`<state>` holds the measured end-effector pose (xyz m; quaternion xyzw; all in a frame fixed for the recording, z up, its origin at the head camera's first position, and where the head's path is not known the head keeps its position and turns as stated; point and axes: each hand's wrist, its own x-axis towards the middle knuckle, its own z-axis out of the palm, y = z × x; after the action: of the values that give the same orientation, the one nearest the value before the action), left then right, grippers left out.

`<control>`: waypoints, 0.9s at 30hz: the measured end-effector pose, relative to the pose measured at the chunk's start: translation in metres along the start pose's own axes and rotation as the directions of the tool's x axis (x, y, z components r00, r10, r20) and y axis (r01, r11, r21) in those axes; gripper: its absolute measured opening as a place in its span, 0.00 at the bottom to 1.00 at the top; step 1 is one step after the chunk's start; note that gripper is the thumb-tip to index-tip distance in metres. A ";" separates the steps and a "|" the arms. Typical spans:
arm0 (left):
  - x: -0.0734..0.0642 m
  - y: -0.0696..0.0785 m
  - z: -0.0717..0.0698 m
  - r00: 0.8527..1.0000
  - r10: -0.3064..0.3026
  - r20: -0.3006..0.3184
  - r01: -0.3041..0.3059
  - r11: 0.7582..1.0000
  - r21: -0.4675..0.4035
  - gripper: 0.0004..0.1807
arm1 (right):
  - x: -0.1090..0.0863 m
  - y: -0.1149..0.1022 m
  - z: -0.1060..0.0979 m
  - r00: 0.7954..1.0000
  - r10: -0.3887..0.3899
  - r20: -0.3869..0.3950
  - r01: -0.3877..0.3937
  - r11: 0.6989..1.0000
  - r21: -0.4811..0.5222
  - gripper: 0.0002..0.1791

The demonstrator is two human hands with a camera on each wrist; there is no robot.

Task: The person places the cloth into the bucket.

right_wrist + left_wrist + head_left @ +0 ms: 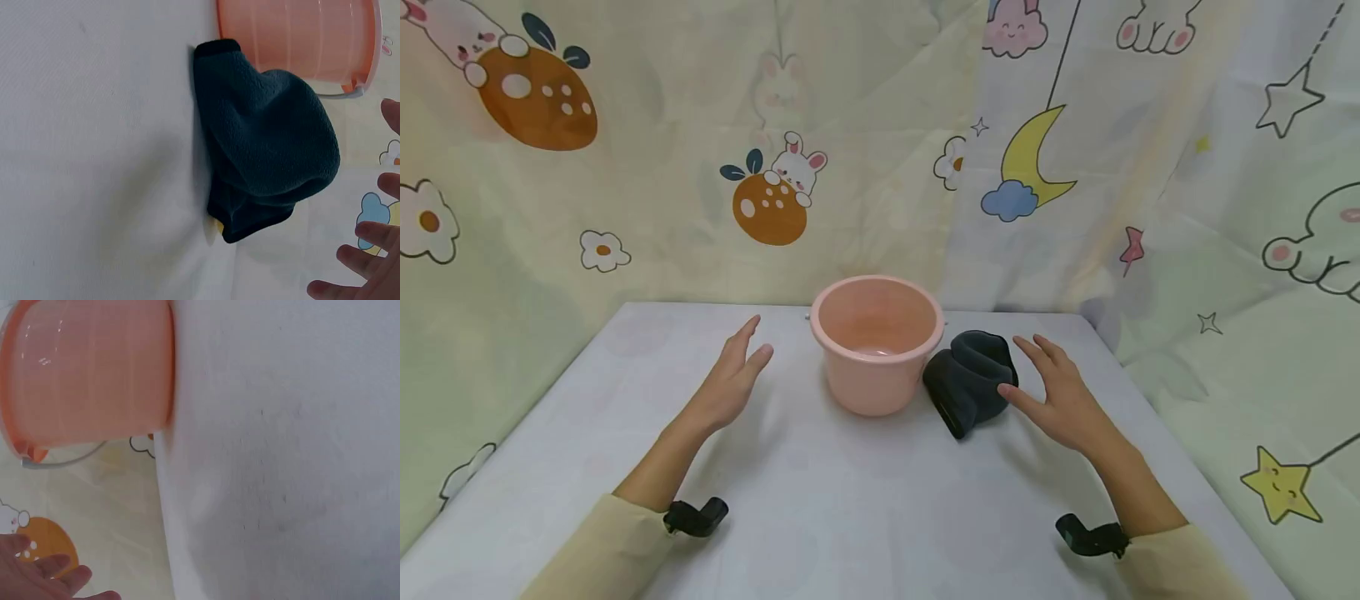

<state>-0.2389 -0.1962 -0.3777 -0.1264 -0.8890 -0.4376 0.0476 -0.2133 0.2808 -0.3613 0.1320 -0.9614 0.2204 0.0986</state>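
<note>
A pink plastic bucket (877,379) stands upright toward the back of the white table. Just right of it lies a crumpled dark teal cloth (973,375) with a black edge band, folded over on itself. My right hand (1060,400) hovers at the cloth's right side with fingers spread, the thumb overlapping it in the head view. To the left of the bucket, my left hand (730,383) is held in the air, fingers straight and nothing in them. In the right wrist view the cloth (269,131) sits close against the bucket (300,37).
A grey wire handle (65,465) hangs at the back of the bucket. Behind the table (850,517) hangs a curtain (880,100) printed with rabbits, flowers and stars. Each wrist wears a small black camera (696,517).
</note>
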 end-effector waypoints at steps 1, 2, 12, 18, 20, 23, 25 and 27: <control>0.001 0.001 0.002 1.000 -0.012 0.004 0.012 1.000 -0.019 0.41 | 0.001 -0.001 0.001 1.000 -0.004 0.009 0.004 1.000 0.006 0.46; 0.002 0.002 0.004 1.000 -0.019 0.010 0.019 0.999 -0.037 0.40 | 0.001 -0.002 0.003 1.000 -0.005 0.021 0.004 1.000 0.010 0.46; 0.010 0.010 0.015 1.000 -0.013 0.011 0.015 0.983 -0.182 0.39 | 0.010 -0.011 0.017 0.997 -0.057 0.049 0.057 0.998 -0.004 0.43; 0.018 0.014 0.027 1.000 -0.003 -0.010 -0.001 0.958 -0.288 0.40 | 0.013 -0.013 0.027 0.993 -0.115 0.033 0.114 0.993 0.029 0.35; 0.021 0.015 0.031 1.000 -0.003 -0.013 -0.001 0.954 -0.301 0.40 | 0.016 -0.014 0.031 0.991 -0.134 0.031 0.133 0.991 0.033 0.32; 0.026 0.018 0.036 1.000 0.001 -0.011 -0.004 0.949 -0.315 0.41 | 0.019 -0.016 0.035 0.989 -0.145 0.031 0.144 0.989 0.020 0.29; 0.029 0.021 0.039 1.000 0.009 -0.007 -0.011 0.946 -0.325 0.42 | 0.021 -0.017 0.037 0.990 -0.138 0.027 0.138 0.990 0.003 0.27; 0.033 0.023 0.043 1.000 0.022 -0.006 -0.023 0.938 -0.346 0.42 | 0.024 -0.017 0.039 0.992 -0.126 0.020 0.126 0.992 -0.015 0.25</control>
<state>-0.2631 -0.1426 -0.3802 -0.1424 -0.7966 -0.5867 0.0304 -0.2361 0.2435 -0.3831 0.1938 -0.9538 0.2047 0.1042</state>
